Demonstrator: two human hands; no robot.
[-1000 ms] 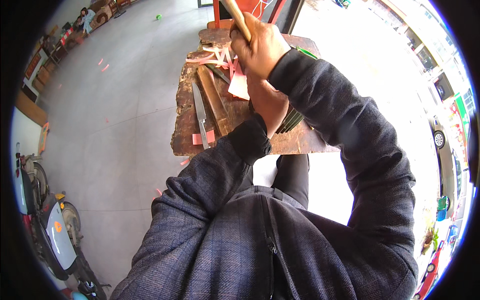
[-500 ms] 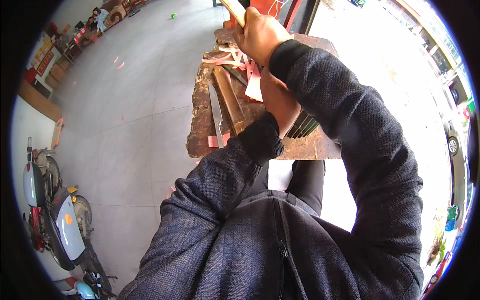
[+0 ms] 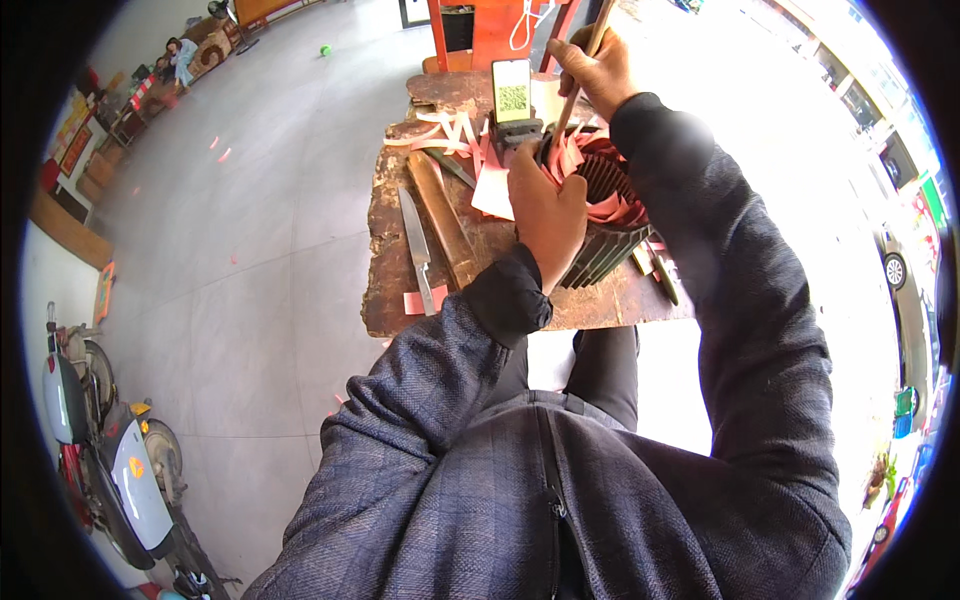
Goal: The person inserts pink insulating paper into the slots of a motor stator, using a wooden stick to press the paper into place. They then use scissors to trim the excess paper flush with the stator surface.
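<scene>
A dark ribbed metal motor stator [image 3: 605,235], cylindrical and stuffed with pink paper strips [image 3: 600,165], lies on a worn wooden workbench [image 3: 390,260], directly under the left hand [image 3: 548,215], which presses down on its near rim with fingers curled over the edge. The right hand [image 3: 598,68], above and beyond it, is clenched around a thin wooden stick [image 3: 575,85] whose lower end enters the stator's opening. Left of the left hand lie a long wooden bar [image 3: 442,215] and a flat steel knife [image 3: 415,245]. Just beyond the left hand stands a phone [image 3: 512,90], upright.
</scene>
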